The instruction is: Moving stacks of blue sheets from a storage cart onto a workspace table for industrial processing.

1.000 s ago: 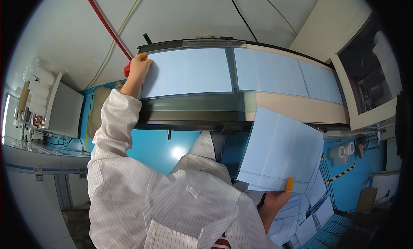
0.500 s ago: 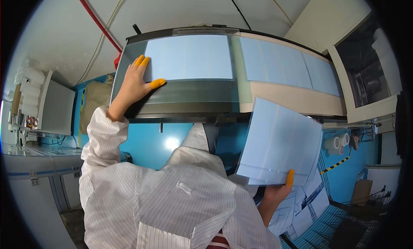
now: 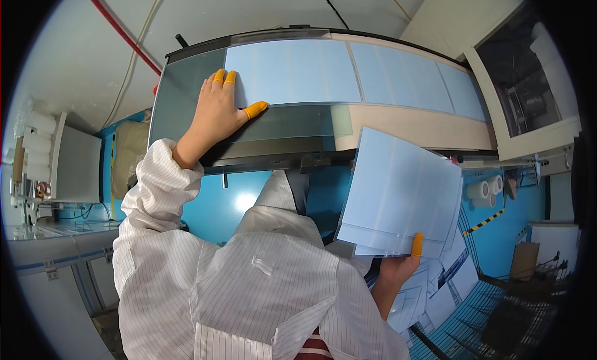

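Note:
My left hand (image 3: 217, 111) lies against the left edge of a pale blue sheet (image 3: 295, 74), its orange-capped fingers extended and its thumb along the near edge. This sheet rests mostly on a dark glass plate (image 3: 186, 98), its right end beside a second blue sheet (image 3: 401, 80) on a cream belt (image 3: 429, 128). Further right on the belt is a third sheet (image 3: 463, 92). My right hand (image 3: 399, 270) grips a fanned stack of blue sheets (image 3: 401, 192) by its lower edge, orange-capped thumb on top and other fingers hidden beneath.
At the belt's right end stands a white cabinet (image 3: 488, 98) with a dark window. A black wire rack (image 3: 479, 298) with more sheets sits at lower right. White rolls (image 3: 479, 192) are beyond it. A red hose (image 3: 118, 30) runs down the wall at upper left.
My left hand has slid the sheet rightward over the glass, and the gap to the sheet on the belt has narrowed to a thin line. The right hand still holds its stack.

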`<state>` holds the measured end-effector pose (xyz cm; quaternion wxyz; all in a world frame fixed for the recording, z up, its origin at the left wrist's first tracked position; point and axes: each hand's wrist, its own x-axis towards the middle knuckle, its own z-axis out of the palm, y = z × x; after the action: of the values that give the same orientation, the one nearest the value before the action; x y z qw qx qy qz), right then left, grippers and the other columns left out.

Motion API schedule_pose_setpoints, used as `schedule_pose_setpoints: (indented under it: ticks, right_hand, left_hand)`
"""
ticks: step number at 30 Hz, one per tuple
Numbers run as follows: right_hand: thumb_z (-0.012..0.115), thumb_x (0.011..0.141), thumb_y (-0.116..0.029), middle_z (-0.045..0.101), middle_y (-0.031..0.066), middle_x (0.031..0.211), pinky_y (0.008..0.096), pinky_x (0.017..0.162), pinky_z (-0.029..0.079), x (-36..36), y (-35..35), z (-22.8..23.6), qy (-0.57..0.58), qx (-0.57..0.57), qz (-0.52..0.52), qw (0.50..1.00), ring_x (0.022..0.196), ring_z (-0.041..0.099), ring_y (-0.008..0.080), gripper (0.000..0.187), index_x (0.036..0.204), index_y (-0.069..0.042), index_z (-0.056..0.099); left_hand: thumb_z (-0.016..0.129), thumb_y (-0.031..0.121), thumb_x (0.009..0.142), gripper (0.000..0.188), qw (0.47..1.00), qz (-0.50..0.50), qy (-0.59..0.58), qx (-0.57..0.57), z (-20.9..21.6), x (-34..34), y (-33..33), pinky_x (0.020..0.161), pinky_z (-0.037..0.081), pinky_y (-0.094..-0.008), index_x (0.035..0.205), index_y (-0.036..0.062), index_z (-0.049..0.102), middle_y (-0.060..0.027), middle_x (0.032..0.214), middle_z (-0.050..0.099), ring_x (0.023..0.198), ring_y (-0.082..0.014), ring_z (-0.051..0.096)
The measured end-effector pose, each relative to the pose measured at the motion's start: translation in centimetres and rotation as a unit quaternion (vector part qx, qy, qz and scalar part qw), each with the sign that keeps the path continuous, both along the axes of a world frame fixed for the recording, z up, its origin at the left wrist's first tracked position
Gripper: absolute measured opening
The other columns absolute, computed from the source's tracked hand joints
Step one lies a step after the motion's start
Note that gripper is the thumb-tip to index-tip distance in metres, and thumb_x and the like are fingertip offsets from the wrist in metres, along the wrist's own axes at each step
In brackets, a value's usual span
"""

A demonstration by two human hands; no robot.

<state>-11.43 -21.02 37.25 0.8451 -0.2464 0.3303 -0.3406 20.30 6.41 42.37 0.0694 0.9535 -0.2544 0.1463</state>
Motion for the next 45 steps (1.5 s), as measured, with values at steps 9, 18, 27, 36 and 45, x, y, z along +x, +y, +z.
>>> schedule_pose_setpoints:
  ticks: [9, 18, 27, 36, 45]
  right_hand:
    - [0.05, 0.088, -0.019, 0.051, 0.0089, 0.118, 0.0366, 0.093, 0.039, -0.4, -0.3, -1.2, -0.026, 0.0, 0.01, 1.0, 0.109, 0.049, 0.0222, 0.04, 0.123, -0.002, 0.042]
    - [0.048, 0.089, -0.019, 0.046, 0.0041, 0.124, 0.0352, 0.099, 0.032, 1.1, 1.7, -1.2, -0.123, 0.0, 0.081, 0.989, 0.114, 0.043, 0.0183, 0.042, 0.128, -0.008, 0.037]
    - [0.049, 0.089, -0.017, 0.044, 0.0039, 0.124, 0.0355, 0.096, 0.035, 1.8, 3.3, -0.2, -0.134, 0.001, 0.136, 0.982, 0.115, 0.042, 0.0172, 0.044, 0.13, -0.01, 0.034]
    - [0.051, 0.089, -0.014, 0.047, 0.0039, 0.12, 0.0342, 0.094, 0.037, 0.9, 2.7, -0.7, -0.078, -0.001, 0.1, 0.992, 0.11, 0.046, 0.017, 0.04, 0.126, -0.006, 0.038]
    - [0.047, 0.091, -0.018, 0.051, 0.0083, 0.118, 0.0364, 0.094, 0.039, -0.9, 0.1, -2.1, -0.075, -0.031, 0.038, 0.996, 0.108, 0.049, 0.0198, 0.036, 0.122, -0.002, 0.042]
  left_hand:
    - [0.066, 0.031, 0.076, 0.054, 0.99, -0.102, -0.028, -0.096, -1.0, 1.3, -0.2, 0.09, 0.037, -0.0417, 0.109, -0.0082, 0.05, -0.0261, 0.108, 0.052, 0.103, -0.0386, 0.048]
    - [0.06, 0.022, 0.082, 0.037, 0.979, -0.121, 0.064, -0.152, -0.6, 1.5, -0.7, 0.082, 0.042, -0.0336, 0.106, -0.0051, 0.053, -0.0208, 0.106, 0.055, 0.093, -0.0326, 0.054]
    - [0.065, 0.011, 0.078, 0.032, 0.868, -0.156, 0.302, -0.363, 1.0, -6.1, -6.7, 0.074, 0.041, -0.0232, 0.107, -0.0002, 0.056, -0.0056, 0.093, 0.058, 0.083, -0.0116, 0.052]
    - [0.051, 0.006, 0.088, 0.017, 0.645, -0.13, 0.335, -0.674, 1.5, -6.6, -6.8, 0.069, 0.041, -0.0188, 0.104, 0.0004, 0.053, -0.0018, 0.087, 0.058, 0.075, -0.0055, 0.051]
    - [0.037, 0.0, 0.082, 0.032, 0.738, 0.185, 0.236, -0.605, -0.4, 6.7, 15.2, 0.075, 0.045, -0.0258, 0.11, -0.0054, 0.052, -0.0109, 0.093, 0.058, 0.084, -0.0189, 0.056]
